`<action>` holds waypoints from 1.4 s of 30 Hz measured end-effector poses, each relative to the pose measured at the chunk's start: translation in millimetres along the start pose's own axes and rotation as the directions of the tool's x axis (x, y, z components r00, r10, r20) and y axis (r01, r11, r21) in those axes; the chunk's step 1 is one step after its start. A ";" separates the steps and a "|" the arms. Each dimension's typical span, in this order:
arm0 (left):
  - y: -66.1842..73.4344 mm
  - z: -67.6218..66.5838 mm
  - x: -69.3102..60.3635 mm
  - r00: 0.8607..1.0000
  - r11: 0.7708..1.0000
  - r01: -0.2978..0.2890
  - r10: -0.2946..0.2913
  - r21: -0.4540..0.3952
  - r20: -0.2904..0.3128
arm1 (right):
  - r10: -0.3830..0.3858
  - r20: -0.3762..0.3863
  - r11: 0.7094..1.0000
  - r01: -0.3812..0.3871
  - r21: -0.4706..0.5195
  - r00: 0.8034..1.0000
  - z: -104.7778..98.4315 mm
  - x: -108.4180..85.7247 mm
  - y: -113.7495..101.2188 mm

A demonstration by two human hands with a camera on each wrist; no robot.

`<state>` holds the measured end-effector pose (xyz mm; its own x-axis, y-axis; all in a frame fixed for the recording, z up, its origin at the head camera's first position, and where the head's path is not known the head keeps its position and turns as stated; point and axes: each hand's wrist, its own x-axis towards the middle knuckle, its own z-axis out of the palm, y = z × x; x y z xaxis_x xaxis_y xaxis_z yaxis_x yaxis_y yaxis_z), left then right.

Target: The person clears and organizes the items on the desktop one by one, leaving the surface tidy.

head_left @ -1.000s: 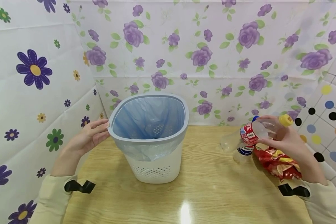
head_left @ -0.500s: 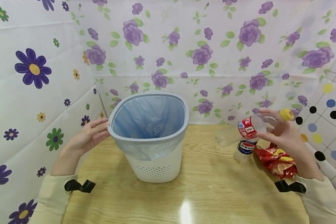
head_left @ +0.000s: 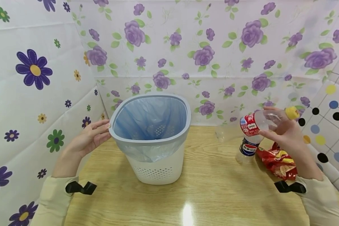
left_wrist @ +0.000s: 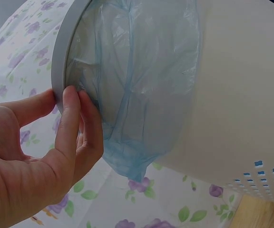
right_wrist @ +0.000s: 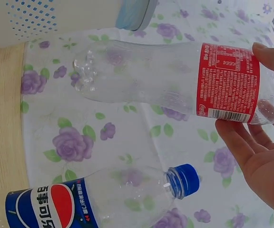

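A cream trash bin (head_left: 158, 172) with a grey rim (head_left: 152, 142) stands upright on the table, lined with a translucent blue bag (left_wrist: 141, 71). At the bin's left side, my left hand (head_left: 87, 141) pinches the rim between thumb and fingers (left_wrist: 69, 102). Off to the right, my right hand (head_left: 289, 135) grips a clear plastic bottle with a red label (head_left: 250, 125) and yellow cap (head_left: 292, 113). That bottle lies nearly level in the air, its base toward the bin. A blue-capped Pepsi bottle (head_left: 248, 149) stands below and partly behind it.
A crumpled red snack bag (head_left: 279, 164) lies on the table beside the Pepsi bottle, partly behind my right arm. Flower-printed sheets (head_left: 220, 56) stand behind the wooden table (head_left: 214, 194) and on the left. A dotted sheet (head_left: 331, 125) borders the right.
My right hand has raised the red-labelled bottle slightly and shifted it left, turning it closer to level. The left hand and the bin look unmoved.
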<state>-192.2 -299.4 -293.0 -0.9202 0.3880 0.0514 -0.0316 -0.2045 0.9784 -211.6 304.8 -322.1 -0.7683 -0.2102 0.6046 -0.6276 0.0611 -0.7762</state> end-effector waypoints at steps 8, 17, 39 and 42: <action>0.4 -0.1 -0.5 1.000 1.000 0.003 -0.003 0.003 -0.005 | -0.049 -0.077 0.999 0.050 0.013 0.996 10.0 4.8 -5.3; 1.5 0.8 -1.3 1.000 1.000 0.011 -0.011 -0.004 -0.009 | -0.104 -0.103 0.990 0.113 0.083 0.989 18.7 10.7 -5.3; 0.8 0.8 -1.1 1.000 1.000 -0.019 0.018 -0.021 -0.011 | -0.229 -0.158 0.956 0.252 0.146 0.960 36.3 32.5 -25.1; -0.4 0.4 -0.1 1.000 1.000 -0.020 0.020 -0.022 -0.009 | -0.279 -0.161 0.934 0.307 0.185 0.947 39.0 36.8 -29.3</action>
<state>-192.0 -299.0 -293.2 -0.9243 0.3753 0.0692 -0.0216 -0.2324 0.9724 -216.6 257.2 -284.0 -0.5726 -0.0586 0.8177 -0.7981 -0.1884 -0.5724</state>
